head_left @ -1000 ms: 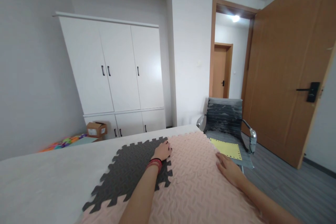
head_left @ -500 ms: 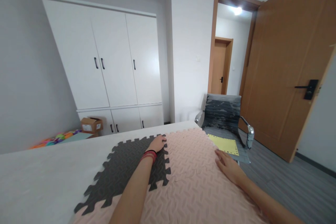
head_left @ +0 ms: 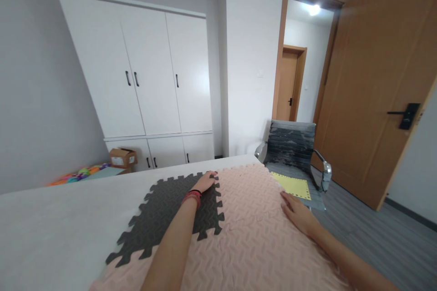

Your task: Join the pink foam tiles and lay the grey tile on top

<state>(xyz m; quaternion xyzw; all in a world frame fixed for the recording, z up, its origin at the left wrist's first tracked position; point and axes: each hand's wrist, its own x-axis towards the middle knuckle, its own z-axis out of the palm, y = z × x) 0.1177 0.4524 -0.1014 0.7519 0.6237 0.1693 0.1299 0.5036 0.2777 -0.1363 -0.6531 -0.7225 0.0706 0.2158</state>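
Observation:
A dark grey foam puzzle mat (head_left: 164,218) is joined to a larger pink foam mat (head_left: 252,236) on a white bed (head_left: 51,232). My left hand (head_left: 205,183), with red and black bands at the wrist, lies flat at the far end of the seam between the grey and pink mats. Flat on the pink mat near its right edge rests my right hand (head_left: 297,211), fingers spread. Neither hand holds anything.
A grey office chair (head_left: 293,154) with a yellow sheet (head_left: 293,185) on its seat stands just beyond the bed's right corner. A white wardrobe (head_left: 143,82) fills the far wall, with a cardboard box (head_left: 121,157) at its foot. A brown door (head_left: 375,91) stands open at right.
My left hand has slid slightly farther along the seam toward the far edge. The view has shifted a little; my right hand stays in place.

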